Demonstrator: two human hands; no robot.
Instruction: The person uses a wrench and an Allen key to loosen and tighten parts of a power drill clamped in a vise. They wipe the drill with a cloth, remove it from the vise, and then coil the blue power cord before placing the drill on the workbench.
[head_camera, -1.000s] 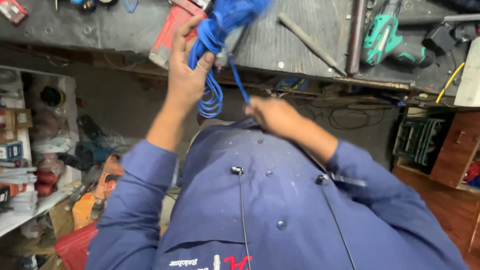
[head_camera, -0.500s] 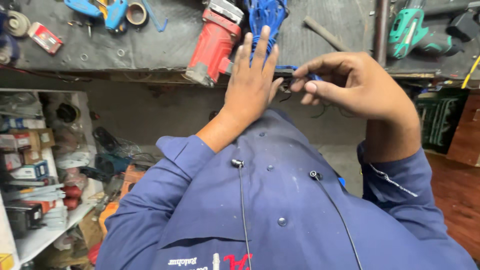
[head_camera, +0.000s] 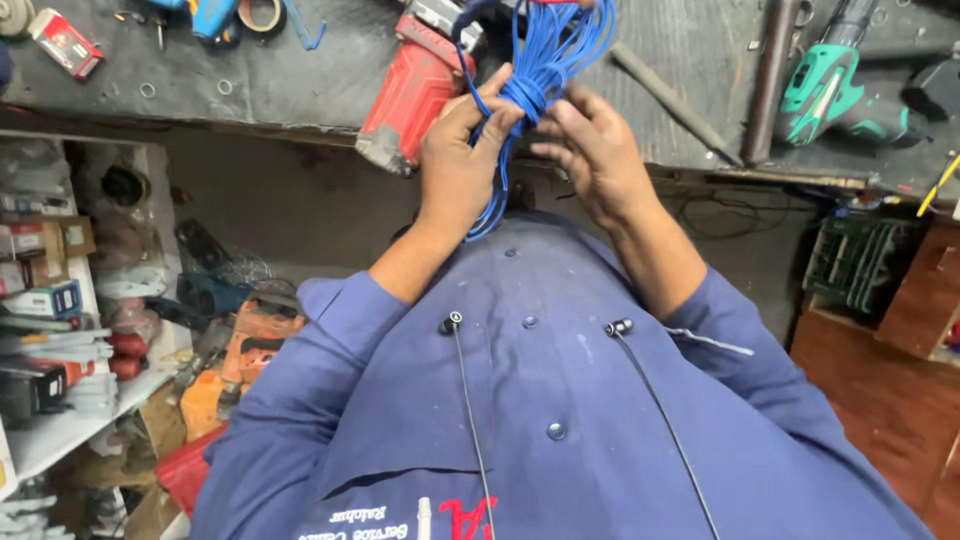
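Gripping a bundled blue cable (head_camera: 535, 90) in the left hand (head_camera: 462, 150), right hand (head_camera: 592, 150) touching it with loosely spread fingers, above the desk (head_camera: 300, 80) edge beside a red power tool (head_camera: 410, 95).

Blue work shirt, sleeves pushed up.

Long-sleeved blue shirt (head_camera: 560, 400), cuffs shoved back past the wrists, forearms bare. Round snap buttons down the front, pale specks and smudges across the cloth. Two small black clips on the chest, a thin black cable (head_camera: 470, 400) trailing from each. Red and white embroidery at the lower edge. No gloves on left hand (head_camera: 462, 150) or right hand (head_camera: 592, 150).
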